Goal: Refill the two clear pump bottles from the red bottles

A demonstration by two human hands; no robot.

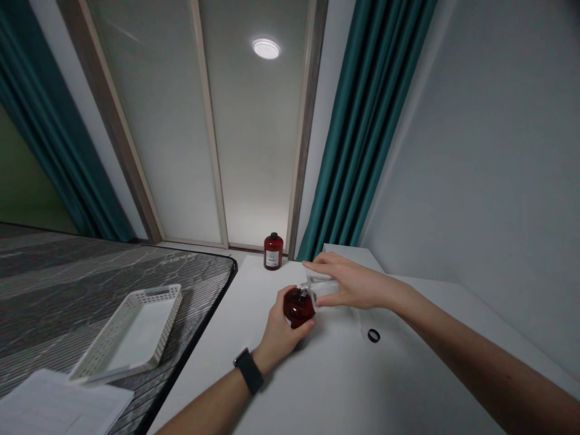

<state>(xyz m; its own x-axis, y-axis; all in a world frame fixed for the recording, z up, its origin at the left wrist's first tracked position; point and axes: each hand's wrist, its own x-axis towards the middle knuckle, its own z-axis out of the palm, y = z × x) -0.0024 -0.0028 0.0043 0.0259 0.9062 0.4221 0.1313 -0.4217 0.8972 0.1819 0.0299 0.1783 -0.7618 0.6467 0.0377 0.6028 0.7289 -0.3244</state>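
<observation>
My left hand is wrapped round a dark red, see-through bottle over the white table. The bottle leans, and its neck points up and to the right. In my right hand is a clear, boxy container, gripped between thumb and fingers and lying on its side. Its left end meets the bottle's neck; whether liquid passes between them I cannot tell. To the right on the tabletop lies a small black ring. Farther back stands a second red bottle with a black cap and a white label.
On the left, a dark striped surface with a black edge adjoins the white table. It carries a white perforated basket and papers. Behind are frosted sliding doors, teal curtains and a white box-like block.
</observation>
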